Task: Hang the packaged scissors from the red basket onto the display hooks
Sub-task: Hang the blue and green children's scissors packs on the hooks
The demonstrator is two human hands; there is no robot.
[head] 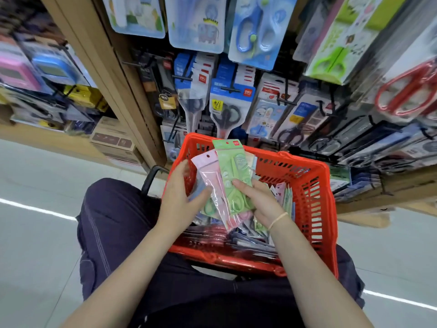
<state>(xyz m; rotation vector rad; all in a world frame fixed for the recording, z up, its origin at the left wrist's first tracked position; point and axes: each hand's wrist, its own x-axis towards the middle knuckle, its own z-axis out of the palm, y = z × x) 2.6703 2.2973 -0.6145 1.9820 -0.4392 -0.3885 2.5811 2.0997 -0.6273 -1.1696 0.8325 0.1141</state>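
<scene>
Hooks [230, 89] crowded; basket [314, 185] below; hands [176, 200] hold packs [233, 176].

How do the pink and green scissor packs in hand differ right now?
The green pack lies on top, under the right hand; the pink pack sits beneath, held by the left hand. The green pack's top reaches higher than the pink pack's. Both are clear-fronted with a hang hole, above the red basket.

Stationery shop aisle: packaged scissors [225, 114] hanging on far display hooks [230, 89], boxed stock [113, 142] sitting left.
</scene>
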